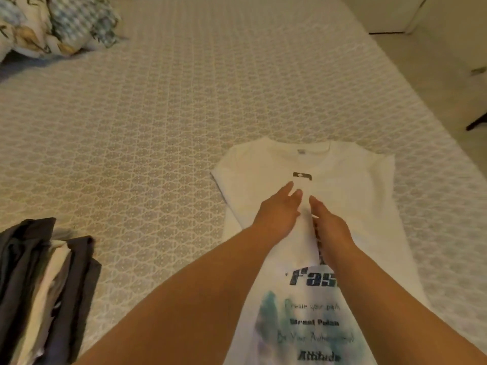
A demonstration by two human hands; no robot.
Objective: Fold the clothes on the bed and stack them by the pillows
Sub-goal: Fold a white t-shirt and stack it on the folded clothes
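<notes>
1. Head view shows a white T-shirt [350, 185] lying flat on the patterned bedspread [158, 114], collar away from the person, printed side up, with both sleeves apparently tucked in so the body forms a long strip.
2. Both hands lie on the shirt's upper chest, close together near its centre line. The left hand [279, 209] has its fingers straight and flat on the cloth; the right hand [329, 225] also looks flat, fingers extended, gripping nothing that I can make out.
3. This looks like smoothing before the shirt is folded end to end.
4. A pile of folded clothes [44, 285], dark and pale, sits at the left edge, well apart from the pillows [52, 25] at the far left corner of the bed.
5. What could go wrong: pressing outward unevenly could drag the tucked sleeves loose, and the soft bedspread may bunch under the cloth and set creases into the fold.
6. Lifting the hem with one hand only would likely skew the strip, giving a lopsided bundle.
7. The pile seems to lean; adding another piece, or carrying it to the pillows, could topple it.
</notes>
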